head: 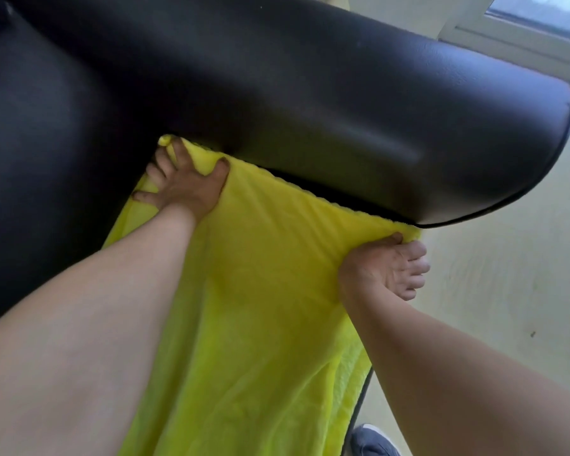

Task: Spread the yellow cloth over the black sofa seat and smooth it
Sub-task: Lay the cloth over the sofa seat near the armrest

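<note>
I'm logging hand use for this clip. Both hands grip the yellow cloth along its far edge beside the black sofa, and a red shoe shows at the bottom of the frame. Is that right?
Not quite: the shoe is dark grey-blue with a white sole edge, not red, as the head view shows. The rest holds: the left hand and the right hand both grip the yellow cloth along its far edge beside the black sofa.

Yellow cloth (260, 291) flat, faintly creased, over black sofa seat (30, 159).

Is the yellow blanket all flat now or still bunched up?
Mostly spread: yellow cloth lies flat, bunched only where the left hand grips it.
</note>
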Demonstrator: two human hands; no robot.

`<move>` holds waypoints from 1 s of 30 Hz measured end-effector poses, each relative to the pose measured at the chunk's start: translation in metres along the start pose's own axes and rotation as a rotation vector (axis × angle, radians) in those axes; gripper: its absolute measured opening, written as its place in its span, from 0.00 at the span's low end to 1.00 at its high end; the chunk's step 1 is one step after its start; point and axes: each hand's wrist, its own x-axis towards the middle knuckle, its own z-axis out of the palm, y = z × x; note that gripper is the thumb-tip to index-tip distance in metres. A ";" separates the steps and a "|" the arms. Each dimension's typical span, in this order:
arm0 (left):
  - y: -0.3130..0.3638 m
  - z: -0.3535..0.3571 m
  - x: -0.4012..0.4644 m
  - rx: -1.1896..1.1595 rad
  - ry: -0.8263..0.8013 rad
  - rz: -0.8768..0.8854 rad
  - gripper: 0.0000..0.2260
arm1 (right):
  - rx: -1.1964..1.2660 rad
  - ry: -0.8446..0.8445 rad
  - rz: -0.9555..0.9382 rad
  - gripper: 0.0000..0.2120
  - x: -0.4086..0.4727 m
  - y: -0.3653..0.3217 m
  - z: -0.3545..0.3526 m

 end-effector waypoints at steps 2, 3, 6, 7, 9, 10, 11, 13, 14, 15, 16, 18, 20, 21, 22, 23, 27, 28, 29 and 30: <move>-0.005 0.000 -0.016 -0.007 0.026 0.083 0.40 | 0.039 -0.044 -0.041 0.19 0.001 0.002 -0.011; -0.008 0.001 -0.031 -0.023 0.058 0.136 0.38 | 0.057 -0.073 -0.065 0.19 -0.002 0.003 -0.020; -0.019 0.017 -0.097 -0.135 0.197 0.316 0.31 | 0.145 -0.208 -0.131 0.21 0.004 0.011 -0.042; -0.024 0.024 -0.123 -0.163 0.233 0.389 0.30 | 0.179 -0.258 -0.165 0.22 0.006 0.014 -0.049; -0.036 0.038 -0.182 -0.195 0.253 0.549 0.27 | 0.241 -0.392 -0.214 0.23 0.011 0.026 -0.064; -0.043 0.046 -0.207 -0.194 0.252 0.623 0.24 | 0.268 -0.467 -0.217 0.23 0.013 0.032 -0.067; -0.051 0.053 -0.234 -0.183 0.236 0.690 0.21 | 0.271 -0.541 -0.207 0.22 0.013 0.040 -0.072; -0.065 0.066 -0.284 -0.149 0.168 0.850 0.14 | 0.264 -0.658 -0.175 0.19 0.012 0.053 -0.078; -0.071 0.074 -0.304 -0.122 0.118 0.926 0.11 | 0.268 -0.697 -0.170 0.17 0.011 0.056 -0.080; -0.075 0.080 -0.323 -0.088 0.057 0.967 0.10 | 0.268 -0.723 -0.173 0.16 0.010 0.058 -0.085; -0.077 0.086 -0.338 -0.049 0.010 0.958 0.09 | 0.279 -0.738 -0.179 0.15 0.012 0.058 -0.087; -0.077 0.096 -0.357 0.040 -0.044 0.829 0.12 | 0.325 -0.751 -0.169 0.13 0.015 0.056 -0.089; -0.073 0.099 -0.362 0.114 -0.061 0.724 0.11 | 0.354 -0.749 -0.157 0.13 0.016 0.055 -0.091; -0.071 0.099 -0.363 0.126 -0.067 0.690 0.09 | 0.359 -0.740 -0.155 0.13 0.016 0.056 -0.090; -0.069 0.098 -0.363 0.125 -0.085 0.663 0.08 | 0.366 -0.734 -0.149 0.12 0.015 0.056 -0.088; -0.068 0.097 -0.363 0.110 -0.111 0.640 0.09 | 0.363 -0.733 -0.137 0.12 0.014 0.057 -0.086; -0.073 0.080 -0.363 -0.089 -0.215 0.531 0.11 | 0.374 -0.700 -0.096 0.12 0.012 0.051 -0.083; -0.076 0.077 -0.362 -0.127 -0.212 0.523 0.11 | 0.371 -0.698 -0.091 0.14 0.013 0.050 -0.083; -0.081 0.075 -0.360 -0.138 -0.221 0.509 0.10 | 0.369 -0.703 -0.084 0.15 0.013 0.049 -0.082; -0.085 0.073 -0.357 -0.132 -0.252 0.488 0.09 | 0.369 -0.705 -0.081 0.16 0.013 0.049 -0.082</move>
